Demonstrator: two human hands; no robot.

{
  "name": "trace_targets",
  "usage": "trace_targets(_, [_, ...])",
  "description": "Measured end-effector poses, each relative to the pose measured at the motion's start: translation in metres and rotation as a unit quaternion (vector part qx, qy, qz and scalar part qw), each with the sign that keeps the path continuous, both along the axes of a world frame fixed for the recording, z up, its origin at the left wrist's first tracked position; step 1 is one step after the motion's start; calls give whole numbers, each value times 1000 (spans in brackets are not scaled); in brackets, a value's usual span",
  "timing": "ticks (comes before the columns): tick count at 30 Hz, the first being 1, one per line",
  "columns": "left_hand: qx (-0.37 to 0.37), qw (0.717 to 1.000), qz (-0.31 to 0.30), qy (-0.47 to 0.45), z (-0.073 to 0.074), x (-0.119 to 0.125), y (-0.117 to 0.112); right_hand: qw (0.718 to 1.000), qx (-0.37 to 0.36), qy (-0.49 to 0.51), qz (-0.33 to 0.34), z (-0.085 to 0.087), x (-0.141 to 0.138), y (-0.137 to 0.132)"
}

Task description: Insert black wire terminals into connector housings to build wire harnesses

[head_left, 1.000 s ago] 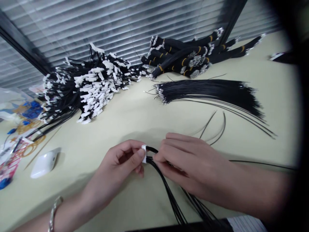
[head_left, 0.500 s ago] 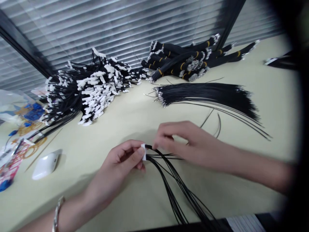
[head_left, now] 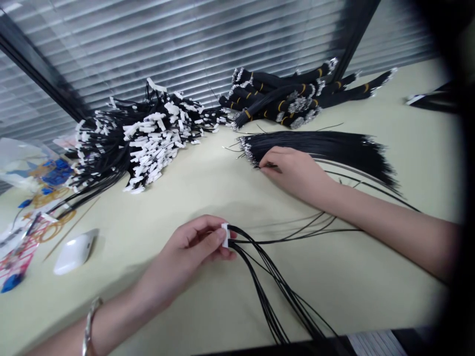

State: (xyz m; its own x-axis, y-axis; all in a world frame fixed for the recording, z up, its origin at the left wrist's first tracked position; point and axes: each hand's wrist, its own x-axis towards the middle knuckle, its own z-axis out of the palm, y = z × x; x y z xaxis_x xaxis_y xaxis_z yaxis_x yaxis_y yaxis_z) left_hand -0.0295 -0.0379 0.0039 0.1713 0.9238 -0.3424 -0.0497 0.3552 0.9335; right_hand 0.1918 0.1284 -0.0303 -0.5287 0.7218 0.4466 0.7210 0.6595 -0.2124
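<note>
My left hand pinches a small white connector from which several black wires fan out toward the table's near edge. My right hand rests farther back on the loose sheaf of black wires, its fingers curled at the metal-tipped ends and pinching one thin wire. The two hands are well apart.
A heap of black wires with white connectors lies at the back left. Bundles of black wires tied with yellow bands lie at the back by the blinds. A white mouse and rubber bands sit at the left. The pale table runs on to the right.
My right hand has left the connector and moved back and right to the loose sheaf of wires. My left hand has stayed put, still holding the connector.
</note>
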Motion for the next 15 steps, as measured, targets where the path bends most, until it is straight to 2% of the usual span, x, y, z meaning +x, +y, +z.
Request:
trace_targets(8, [-6, 999, -21, 30, 0, -4, -3, 998, 1, -35, 43, -1, 7, 16])
trace_targets(15, [36, 999, 31, 2, 1, -4, -7, 996, 24, -81, 41, -10, 6, 19])
